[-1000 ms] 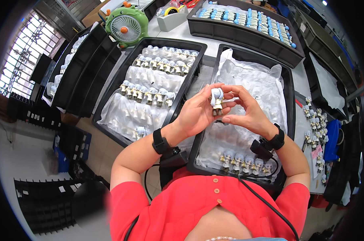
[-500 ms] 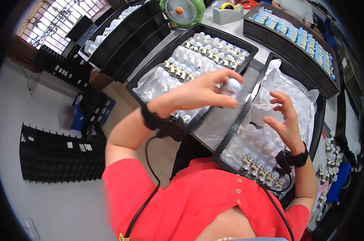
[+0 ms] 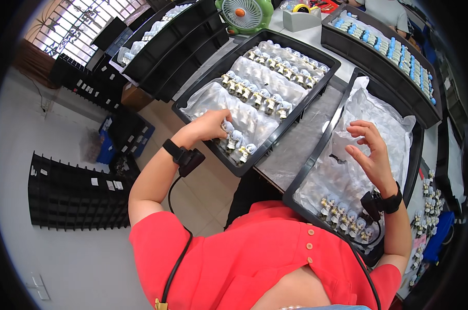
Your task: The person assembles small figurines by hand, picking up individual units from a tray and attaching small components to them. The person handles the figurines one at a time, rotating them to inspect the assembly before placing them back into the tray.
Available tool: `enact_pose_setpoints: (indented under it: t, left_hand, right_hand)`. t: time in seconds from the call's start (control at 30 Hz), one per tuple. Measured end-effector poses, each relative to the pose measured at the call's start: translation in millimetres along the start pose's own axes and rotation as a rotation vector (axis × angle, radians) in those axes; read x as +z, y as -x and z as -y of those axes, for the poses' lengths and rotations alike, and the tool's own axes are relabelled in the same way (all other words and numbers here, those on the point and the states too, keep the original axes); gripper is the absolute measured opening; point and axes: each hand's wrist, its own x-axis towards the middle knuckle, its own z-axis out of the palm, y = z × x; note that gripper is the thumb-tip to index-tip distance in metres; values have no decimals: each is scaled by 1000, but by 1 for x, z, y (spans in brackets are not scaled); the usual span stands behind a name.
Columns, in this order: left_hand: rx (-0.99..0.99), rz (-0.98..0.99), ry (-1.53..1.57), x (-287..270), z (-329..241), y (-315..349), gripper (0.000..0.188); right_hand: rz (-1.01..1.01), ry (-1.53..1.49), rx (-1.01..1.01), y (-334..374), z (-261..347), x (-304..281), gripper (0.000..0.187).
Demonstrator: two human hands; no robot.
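Observation:
My left hand [image 3: 213,125] is at the near left corner of the left black tray [image 3: 275,142], its fingers closed around a small figurine [image 3: 227,125] with a pale blue head. Beside it in the same row stand two more figurines, one of them a white and gold figurine [image 3: 248,151] nearest the tray's corner. My right hand [image 3: 369,150] hovers over the right black tray [image 3: 316,150], fingers curved and apart, nothing visible in them. Crumpled clear plastic sheeting [image 3: 378,119] lines that tray, and a row of figurines [image 3: 345,217] stands at its near end.
Farther rows of figurines [image 3: 257,95] stand between plastic sheets in the left tray. A crate of blue-and-white pieces [image 3: 386,46] is at the back right. A green fan [image 3: 244,14] stands behind. Loose figurines [image 3: 427,206] lie at the right, and stacked black trays [image 3: 177,51] rise at the left.
My left hand has moved left and nearer, from between the trays down to the left tray's near corner, carrying the figurine. My right hand stays over the right tray with its fingers apart.

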Motion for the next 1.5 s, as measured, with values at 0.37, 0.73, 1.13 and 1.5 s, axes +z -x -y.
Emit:
enact_pose_setpoints:
  t: [0.37,0.73,1.13,1.5]
  left_hand:
    - [152,-109,-62,6,8,-10,38]
    - [161,-51,-103,-9,-2,0,47]
    - [738,44,160,4,-137,23,39]
    - [770,373,916,59,-212,-13,70]
  right_hand:
    - [-9,66,-22,-2,-6,-11,26]
    - [548,425,230,8,-4,-67,26]
    - [966,809,672,17,-28,-64,48]
    - [170,221,63,-4,35,-45,55]
